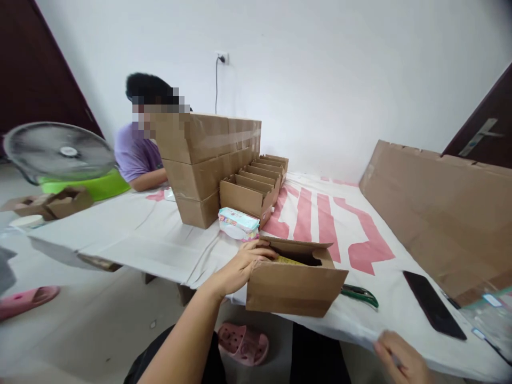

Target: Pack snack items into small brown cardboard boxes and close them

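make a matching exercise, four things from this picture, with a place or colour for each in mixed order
1. left hand
2. slim tool
3. phone
4. soft pack

A. black, lying flat on the cloth
B. at the left edge of the nearest open box
C. white and light blue
D. green, just right of that box

Pairs: 1-B, 2-D, 3-A, 4-C

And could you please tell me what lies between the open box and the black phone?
In the head view, a green cutter lies on the cloth between the box and the phone, nearer the box.
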The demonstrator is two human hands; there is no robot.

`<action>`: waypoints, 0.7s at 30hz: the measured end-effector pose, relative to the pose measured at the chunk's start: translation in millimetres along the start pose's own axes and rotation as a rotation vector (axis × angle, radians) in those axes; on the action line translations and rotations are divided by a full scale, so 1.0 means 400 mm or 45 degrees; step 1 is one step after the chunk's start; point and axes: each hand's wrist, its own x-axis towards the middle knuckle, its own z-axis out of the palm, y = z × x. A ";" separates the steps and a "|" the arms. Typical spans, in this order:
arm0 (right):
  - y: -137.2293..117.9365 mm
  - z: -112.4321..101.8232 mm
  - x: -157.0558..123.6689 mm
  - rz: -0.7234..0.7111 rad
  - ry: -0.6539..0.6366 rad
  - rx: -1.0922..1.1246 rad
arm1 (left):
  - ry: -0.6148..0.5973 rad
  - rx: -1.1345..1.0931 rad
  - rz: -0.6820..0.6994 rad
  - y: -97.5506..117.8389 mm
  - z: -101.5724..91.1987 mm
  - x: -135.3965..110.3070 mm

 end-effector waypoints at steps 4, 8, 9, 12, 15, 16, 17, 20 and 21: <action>-0.128 -0.044 0.199 -0.176 0.121 0.186 | -0.058 0.102 0.020 0.023 0.005 -0.006; -0.220 -0.069 0.388 -0.150 -0.010 0.356 | -0.053 0.152 0.026 0.055 0.009 -0.011; -0.241 -0.071 0.430 -0.145 -0.155 0.386 | -0.051 0.161 0.027 0.062 0.010 -0.011; -0.311 -0.073 0.525 -0.175 -0.679 0.328 | -0.034 0.181 0.052 0.074 0.009 -0.014; -0.375 -0.075 0.558 -0.302 -0.957 0.039 | 0.035 0.159 0.090 0.072 -0.001 -0.018; -0.392 -0.077 0.558 -0.366 -0.998 -0.054 | 0.056 0.141 0.099 0.070 -0.006 -0.020; -0.407 -0.081 0.554 -0.435 -1.021 -0.127 | 0.073 0.117 0.107 0.067 -0.011 -0.022; -0.439 -0.096 0.533 -0.551 -0.997 -0.311 | 0.095 0.023 0.126 0.062 -0.025 -0.027; -0.444 -0.102 0.525 -0.555 -0.967 -0.380 | 0.112 -0.009 0.126 0.063 -0.028 -0.029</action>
